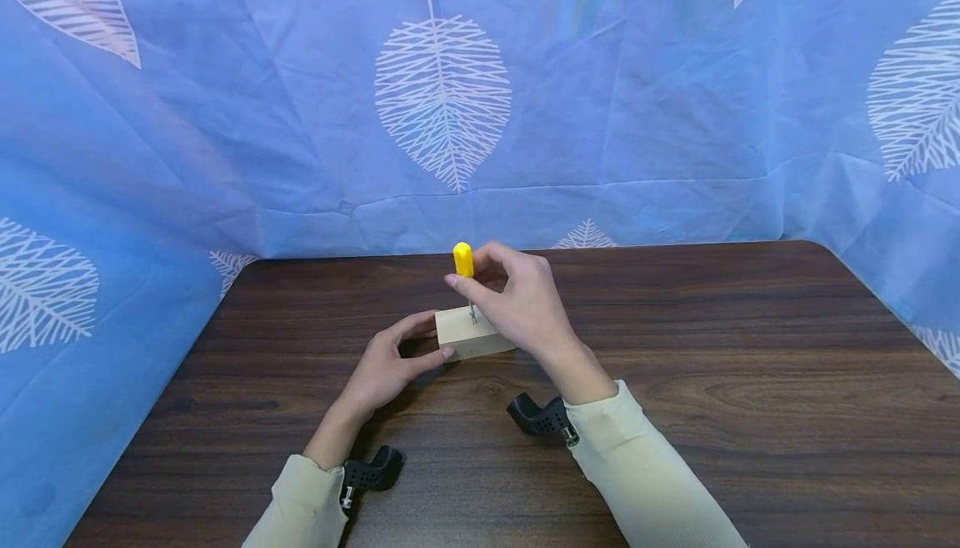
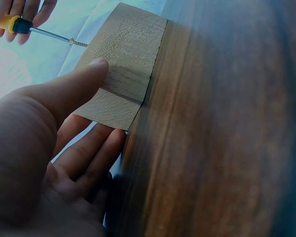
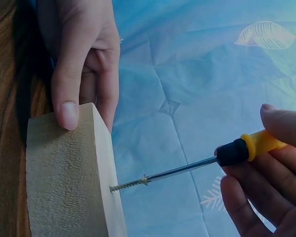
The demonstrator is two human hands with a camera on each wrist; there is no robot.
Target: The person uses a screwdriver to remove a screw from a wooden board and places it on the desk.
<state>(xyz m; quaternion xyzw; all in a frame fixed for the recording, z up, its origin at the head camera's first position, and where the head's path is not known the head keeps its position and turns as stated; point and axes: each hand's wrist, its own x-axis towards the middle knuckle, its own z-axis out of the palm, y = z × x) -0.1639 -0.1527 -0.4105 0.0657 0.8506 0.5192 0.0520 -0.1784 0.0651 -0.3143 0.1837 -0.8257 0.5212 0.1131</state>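
A pale wooden block [image 1: 461, 335] lies on the table. At its left end my left hand [image 1: 386, 367] grips it, the thumb on the near face and the fingers round the far side. My right hand [image 1: 528, 302] holds a screwdriver [image 1: 463, 261] with a yellow and black handle, upright over the block. In the right wrist view the steel shaft meets the head of a screw [image 3: 130, 185], whose tip stands in the block's top face. Most of the screw's threaded length shows above the wood.
The dark wood-grain table [image 1: 720, 348] spreads out on all sides of the block. Behind and to the left hangs a blue cloth [image 1: 300, 98] with white leaf prints. Black wrist mounts [image 1: 538, 416] stick out from both sleeves over the table.
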